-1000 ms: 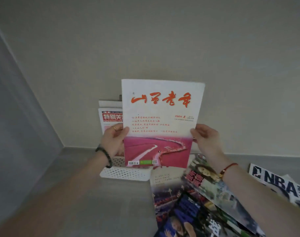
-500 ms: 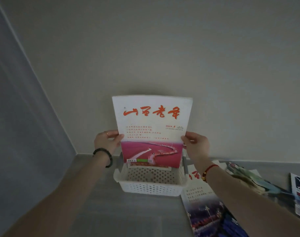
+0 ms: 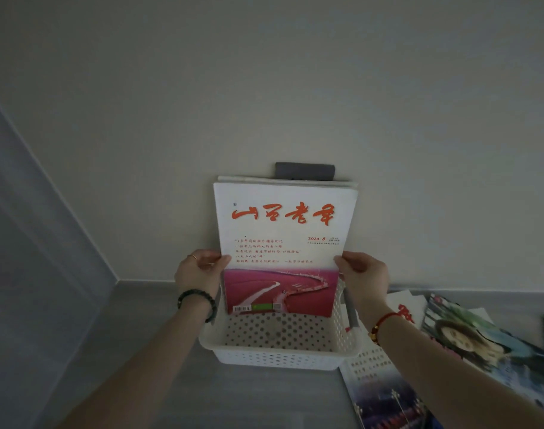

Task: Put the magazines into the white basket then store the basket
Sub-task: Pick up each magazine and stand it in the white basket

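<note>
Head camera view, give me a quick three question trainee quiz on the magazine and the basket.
1. True or false: both hands grip the magazine.
2. The magazine's lower edge is: A) inside the basket; B) flat on the floor; C) above the wall plate.
3. On which side of the basket do the loose magazines lie?

Key: 1. True: left hand and right hand hold its side edges. 2. A. 3. Right.

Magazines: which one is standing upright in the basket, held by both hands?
The white magazine with red lettering, gripped by the left hand and right hand. The others lie flat on the floor at right.
</note>
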A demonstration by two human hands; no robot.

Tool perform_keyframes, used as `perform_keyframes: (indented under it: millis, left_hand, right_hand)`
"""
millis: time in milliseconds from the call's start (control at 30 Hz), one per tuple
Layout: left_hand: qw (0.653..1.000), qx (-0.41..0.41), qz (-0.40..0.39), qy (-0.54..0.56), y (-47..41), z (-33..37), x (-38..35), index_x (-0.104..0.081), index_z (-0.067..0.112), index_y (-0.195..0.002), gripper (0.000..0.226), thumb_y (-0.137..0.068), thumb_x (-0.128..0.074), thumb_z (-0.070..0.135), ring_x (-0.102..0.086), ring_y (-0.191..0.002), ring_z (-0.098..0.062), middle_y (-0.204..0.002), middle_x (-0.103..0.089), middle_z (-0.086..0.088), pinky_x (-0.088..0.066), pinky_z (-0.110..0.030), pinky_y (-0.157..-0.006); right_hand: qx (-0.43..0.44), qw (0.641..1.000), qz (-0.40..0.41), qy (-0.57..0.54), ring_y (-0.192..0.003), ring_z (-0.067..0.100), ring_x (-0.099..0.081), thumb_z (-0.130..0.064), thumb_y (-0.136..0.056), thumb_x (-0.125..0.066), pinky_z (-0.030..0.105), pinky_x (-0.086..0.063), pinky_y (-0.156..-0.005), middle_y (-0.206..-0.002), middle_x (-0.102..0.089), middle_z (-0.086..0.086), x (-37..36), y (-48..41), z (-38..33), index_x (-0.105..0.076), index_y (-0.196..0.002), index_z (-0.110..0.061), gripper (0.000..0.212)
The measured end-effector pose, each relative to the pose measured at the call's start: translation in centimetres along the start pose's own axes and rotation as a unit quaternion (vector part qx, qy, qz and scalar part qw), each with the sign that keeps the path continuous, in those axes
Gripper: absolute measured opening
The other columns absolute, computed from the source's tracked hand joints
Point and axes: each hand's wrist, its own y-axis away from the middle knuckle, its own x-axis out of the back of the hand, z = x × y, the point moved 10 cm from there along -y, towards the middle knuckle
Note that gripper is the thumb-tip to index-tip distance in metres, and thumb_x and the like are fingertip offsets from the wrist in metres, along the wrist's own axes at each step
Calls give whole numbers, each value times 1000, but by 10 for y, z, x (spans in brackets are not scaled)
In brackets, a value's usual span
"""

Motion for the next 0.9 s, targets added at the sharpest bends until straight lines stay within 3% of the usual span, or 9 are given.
perform_keyframes:
  millis: [200,367,433,500,600,767,900]
  left_hand:
    - [1000,5,1,-22,6,4,2,-60,13,-79,17,-70,-74,20,-53,-75,-12,-81,-60,2,-40,-27,-72]
    - [999,-14,-10,-28,22,9,11,-59,12,-85,22,-73,-71,26,-52,-84,-14,-89,-60,0,-40,-27,-74]
    - [999,-18,-44,-26,57,17,-3,-59,13,-84,20,-75,-70,27,-53,-86,-17,-90,-60,-1,-43,-26,-71]
    - [998,-18,-64,0,66,21,-8,-59,16,-79,15,-75,-69,26,-58,-89,-22,-88,-61,-3,-50,-35,-79]
    - [994,-32,-103,-4,105,37,-32,-58,22,-72,13,-75,-69,28,-61,-89,-24,-87,-65,-6,-52,-41,-85]
    - [983,-31,-182,16,177,50,-88,-57,25,-75,11,-76,-67,30,-63,-79,-19,-92,-66,-8,-52,-36,-76]
    - [972,-9,-233,32,226,42,-137,-60,13,-88,16,-79,-64,26,-61,-73,-17,-87,-65,-7,-52,-29,-65]
  right_hand:
    - [12,998,-48,44,-79,14,-62,-11,-79,-65,28,-49,-82,-87,-68,0,-1,3,-3,-69,-101,-9,22]
    - [39,996,-72,43,-84,19,-64,-10,-80,-65,30,-52,-81,-93,-69,5,27,5,-13,-68,-101,-11,21]
    - [57,994,-61,66,-83,20,-66,-12,-80,-65,33,-54,-77,-91,-70,4,76,14,-16,-69,-98,-14,18]
    - [62,994,-67,65,-80,22,-65,-11,-80,-65,33,-55,-71,-91,-70,8,94,9,-16,-69,-96,-14,17]
    - [53,996,-45,60,-82,26,-66,-8,-79,-66,36,-55,-79,-91,-71,12,152,11,-11,-69,-92,-15,15]
    - [37,996,-25,82,-88,22,-65,-13,-80,-66,30,-52,-80,-96,-70,10,242,17,11,-68,-100,-13,20]
    - [14,995,-14,100,-84,17,-60,-11,-80,-66,25,-47,-78,-99,-68,9,301,21,35,-66,-106,-9,26]
